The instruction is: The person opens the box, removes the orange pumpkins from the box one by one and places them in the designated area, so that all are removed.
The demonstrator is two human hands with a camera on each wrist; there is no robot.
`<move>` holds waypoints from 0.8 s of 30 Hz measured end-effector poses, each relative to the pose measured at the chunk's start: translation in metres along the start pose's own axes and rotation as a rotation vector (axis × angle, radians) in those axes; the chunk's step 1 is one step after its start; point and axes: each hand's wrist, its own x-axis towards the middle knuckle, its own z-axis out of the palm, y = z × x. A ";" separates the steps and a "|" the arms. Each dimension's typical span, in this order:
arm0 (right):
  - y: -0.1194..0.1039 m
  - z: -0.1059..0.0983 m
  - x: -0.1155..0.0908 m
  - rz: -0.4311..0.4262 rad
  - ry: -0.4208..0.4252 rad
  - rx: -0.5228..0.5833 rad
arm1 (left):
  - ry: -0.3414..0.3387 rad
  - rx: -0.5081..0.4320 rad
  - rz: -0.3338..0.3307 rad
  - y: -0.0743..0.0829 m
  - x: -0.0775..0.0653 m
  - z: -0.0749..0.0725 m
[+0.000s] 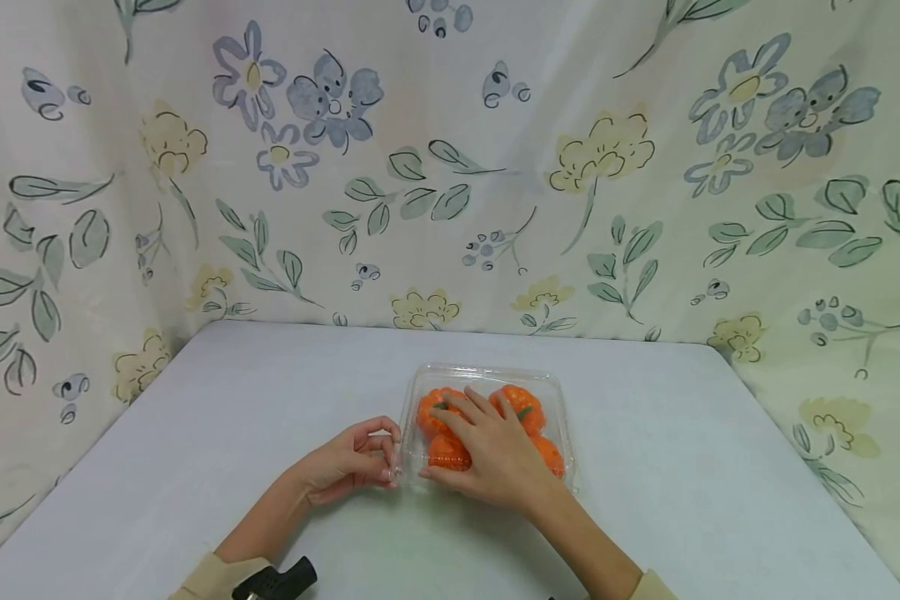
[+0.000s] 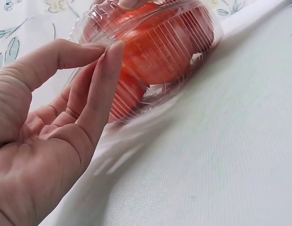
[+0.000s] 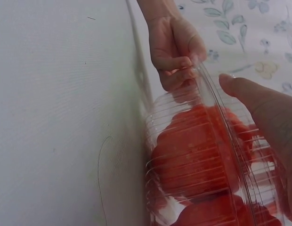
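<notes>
A clear plastic clamshell box (image 1: 487, 369) with ribbed walls sits on the table and holds several small orange pumpkins (image 1: 516, 403), two showing green stems. At its left edge my left hand (image 1: 345, 463) pinches the rim between thumb and forefinger; the left wrist view shows these fingertips (image 2: 114, 52) meeting at the box's corner. My right hand (image 1: 495, 457) lies spread over the top of the box, its fingers fanned above the pumpkins and its thumb (image 3: 245, 89) near the front left rim. It covers part of the pumpkins in the head view.
The box stands on a white-covered table (image 1: 270, 383), near its middle. A floral curtain (image 1: 450, 250) rises behind the table and along both sides. A black device (image 1: 277, 579) sits at the left sleeve's cuff.
</notes>
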 end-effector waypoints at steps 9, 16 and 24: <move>-0.001 0.000 0.001 0.005 -0.002 0.013 | 0.046 0.053 0.011 0.004 0.001 0.003; -0.002 -0.001 0.001 0.014 -0.018 0.019 | 0.058 0.088 -0.001 0.007 0.000 0.003; -0.002 -0.002 0.001 0.017 -0.035 0.016 | 0.062 0.121 -0.007 0.011 0.000 0.003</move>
